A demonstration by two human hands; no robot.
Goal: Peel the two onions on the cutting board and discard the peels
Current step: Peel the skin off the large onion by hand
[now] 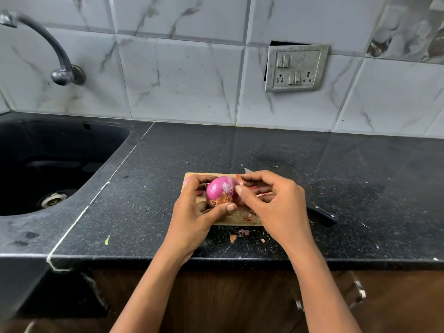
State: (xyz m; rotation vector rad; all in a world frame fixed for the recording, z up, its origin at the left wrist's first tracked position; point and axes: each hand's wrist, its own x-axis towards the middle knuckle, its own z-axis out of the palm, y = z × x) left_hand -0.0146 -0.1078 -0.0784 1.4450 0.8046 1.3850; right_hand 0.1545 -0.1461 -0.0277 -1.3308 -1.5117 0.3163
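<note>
The black speckled desk [240, 150] fills the middle of the frame, its front edge running across the lower part, with broad bare surface to the right and behind the board. At the left of the frame a dark sink [55, 150] is sunk into it, holding nothing but its metal drain [52, 199]; a curved tap [48, 46] sticks out of the tiled wall above. A switch and socket plate [296, 68] sits on the wall at upper right. Near the frame's centre lies a small wooden cutting board [230, 218], littered with peel scraps. The left hand [194, 212] curls around a partly peeled red onion [222, 189], held just over the board, thumb against its near side. The right hand [271, 203] is half closed, its fingertips pinching loose skin at the onion's right side. A second onion [188, 180] peeks out at the board's upper left corner. A black knife handle [323, 215] lies on the desk right of the board. Loose peels [237, 235] lie just in front of the board.
</note>
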